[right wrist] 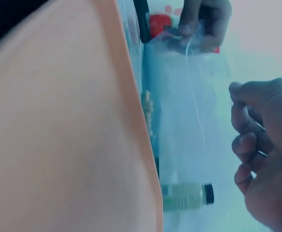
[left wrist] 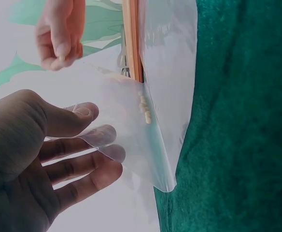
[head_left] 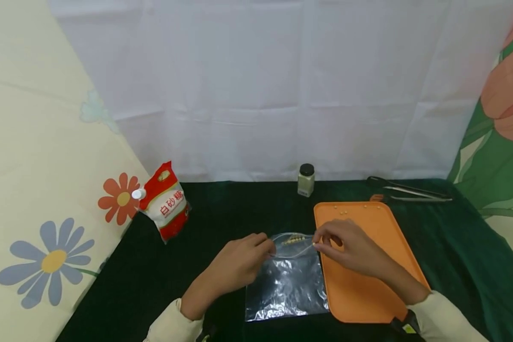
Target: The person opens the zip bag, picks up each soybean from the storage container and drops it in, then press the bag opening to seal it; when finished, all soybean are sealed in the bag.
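The left hand (head_left: 245, 260) pinches the top edge of a clear bag (head_left: 284, 289), with its thumb on 1 side and fingertips on the other. The right hand (head_left: 350, 244) has its thumb and finger tips close together, and they pinch 1 small pale piece (left wrist: 62, 58). That hand is just beside the bag's mouth, over the left part of the orange tray (head_left: 367, 301). I cannot tell if it touches the bag.

The bag's mouth is open in a round shape between the 2 hands. A little row of yellow pieces (head_left: 294, 239) is inside it. The rest of the bag lies flat and shiny on the dark green cloth (head_left: 222, 213), right by the tray's left edge. A few more small bits (head_left: 344, 212) sit at the tray's far end.

Farther back, a small jar (head_left: 306, 184) with a black lid stands upright. To the left, a red and white packet (head_left: 166, 206) leans a bit. Tongs (head_left: 419, 191) lie behind the tray on the right.
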### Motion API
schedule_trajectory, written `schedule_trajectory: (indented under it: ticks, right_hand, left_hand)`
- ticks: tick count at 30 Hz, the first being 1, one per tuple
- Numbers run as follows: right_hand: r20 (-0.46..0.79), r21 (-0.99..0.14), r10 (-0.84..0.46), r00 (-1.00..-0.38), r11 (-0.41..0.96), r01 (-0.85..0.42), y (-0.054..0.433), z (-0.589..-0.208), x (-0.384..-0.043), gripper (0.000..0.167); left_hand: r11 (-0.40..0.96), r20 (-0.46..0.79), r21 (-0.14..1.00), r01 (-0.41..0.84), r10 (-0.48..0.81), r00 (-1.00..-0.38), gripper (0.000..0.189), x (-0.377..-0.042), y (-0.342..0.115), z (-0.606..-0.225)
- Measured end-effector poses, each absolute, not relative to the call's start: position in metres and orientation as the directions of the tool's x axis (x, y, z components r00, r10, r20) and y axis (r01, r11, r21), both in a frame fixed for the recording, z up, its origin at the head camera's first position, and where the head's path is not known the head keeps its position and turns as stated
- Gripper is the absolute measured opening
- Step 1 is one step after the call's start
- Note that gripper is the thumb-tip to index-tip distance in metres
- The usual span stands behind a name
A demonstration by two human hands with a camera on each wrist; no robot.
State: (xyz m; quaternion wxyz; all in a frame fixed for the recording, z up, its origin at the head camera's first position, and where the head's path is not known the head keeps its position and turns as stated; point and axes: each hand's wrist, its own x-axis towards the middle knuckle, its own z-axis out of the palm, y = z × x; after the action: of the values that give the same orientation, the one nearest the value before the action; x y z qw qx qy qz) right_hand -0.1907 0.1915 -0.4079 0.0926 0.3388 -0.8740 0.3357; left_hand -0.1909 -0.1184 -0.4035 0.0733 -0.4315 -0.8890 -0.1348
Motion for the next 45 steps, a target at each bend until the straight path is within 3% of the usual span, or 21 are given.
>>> schedule_trajectory:
  ticks: [11, 20, 29, 34, 45]
  right_hand:
    - [0.427, -0.501, -0.493, -0.758, 0.569, -0.652, 0.176, -0.402, -0.202, 0.01]
    - [0.465, -0.437, -0.36, -0.809, 0.701, -0.564, 0.222, -0.381, -0.226, 0.004]
    - [0.207, -0.466, -0.222, -0.953, 0.834, -0.295, 0.268, -0.398, -0.266, 0.018]
    - [0.094, -0.487, -0.24, -0.966, 0.836, -0.255, 0.27, -0.411, -0.281, 0.015]
    - [0.017, -0.493, -0.245, -0.969, 0.841, -0.221, 0.265, -0.431, -0.292, 0.011]
  left_hand:
    - [0.593, 0.245, 0.167, 0.788, 0.749, -0.616, 0.018, -0.19, -0.119, -0.403]
    - [0.598, 0.222, 0.185, 0.78, 0.748, -0.626, 0.021, -0.191, -0.119, -0.4]
    - [0.6, 0.225, 0.165, 0.783, 0.75, -0.622, 0.02, -0.19, -0.118, -0.401]
    - [0.601, 0.222, 0.17, 0.781, 0.749, -0.624, 0.02, -0.19, -0.118, -0.402]
    - [0.597, 0.224, 0.175, 0.783, 0.75, -0.622, 0.019, -0.19, -0.121, -0.401]
